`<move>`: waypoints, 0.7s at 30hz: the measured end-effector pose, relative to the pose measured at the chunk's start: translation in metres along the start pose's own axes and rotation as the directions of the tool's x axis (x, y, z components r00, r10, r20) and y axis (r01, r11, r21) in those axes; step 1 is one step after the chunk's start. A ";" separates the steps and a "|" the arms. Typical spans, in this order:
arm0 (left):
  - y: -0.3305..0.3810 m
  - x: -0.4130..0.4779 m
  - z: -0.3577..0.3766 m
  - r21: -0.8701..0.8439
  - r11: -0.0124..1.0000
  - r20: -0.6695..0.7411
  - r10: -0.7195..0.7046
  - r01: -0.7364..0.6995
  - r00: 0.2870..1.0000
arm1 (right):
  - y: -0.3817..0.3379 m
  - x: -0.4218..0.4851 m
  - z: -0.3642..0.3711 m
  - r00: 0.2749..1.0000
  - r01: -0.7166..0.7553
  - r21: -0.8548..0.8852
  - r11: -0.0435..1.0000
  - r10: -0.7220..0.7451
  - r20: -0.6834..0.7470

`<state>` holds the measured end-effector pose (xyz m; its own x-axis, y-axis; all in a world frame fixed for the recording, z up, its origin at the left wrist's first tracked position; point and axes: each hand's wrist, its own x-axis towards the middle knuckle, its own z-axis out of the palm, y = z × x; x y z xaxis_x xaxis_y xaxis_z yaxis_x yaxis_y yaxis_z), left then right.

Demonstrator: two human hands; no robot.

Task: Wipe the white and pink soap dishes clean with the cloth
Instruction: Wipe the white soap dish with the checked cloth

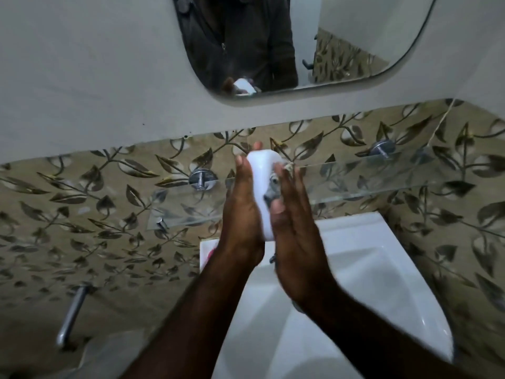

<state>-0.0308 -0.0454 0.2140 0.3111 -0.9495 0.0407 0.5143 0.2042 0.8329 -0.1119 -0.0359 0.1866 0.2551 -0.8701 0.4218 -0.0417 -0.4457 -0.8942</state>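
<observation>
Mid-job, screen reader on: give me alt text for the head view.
The left hand grips a white soap dish above a white sink, while the right hand presses a grey cloth against it with straight fingers. Behind are a glass shelf, leaf-patterned tiles and a mirror.

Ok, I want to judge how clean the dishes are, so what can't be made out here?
Head view:
White soap dish: the wiped face is hidden by the cloth and right hand; the left hand covers its back.
Cloth: only a grey scrap shows beside the right hand's fingers.
Pink soap dish: just a blurred pink sliver behind the left hand's wrist, on the sink's edge.
</observation>
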 end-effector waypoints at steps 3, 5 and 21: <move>0.008 0.007 -0.001 -0.067 0.998 0.028 0.003 -0.001 1.000 | -0.013 -0.003 0.000 0.973 0.214 -0.238 0.947 -0.186 0.135; 0.007 0.004 0.002 -0.005 1.000 0.021 0.021 -0.021 1.000 | -0.017 0.023 -0.007 0.961 0.260 -0.274 0.926 -0.220 0.166; 0.013 -0.002 0.010 0.057 0.996 -0.125 -0.056 0.063 0.991 | -0.001 0.002 -0.022 0.926 0.359 -0.205 0.911 -0.320 0.201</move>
<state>-0.0328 -0.0429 0.2308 0.3789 -0.9224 -0.0750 0.4863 0.1295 0.8642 -0.1326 -0.0421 0.1919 0.4441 -0.6204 0.6464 -0.1440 -0.7615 -0.6320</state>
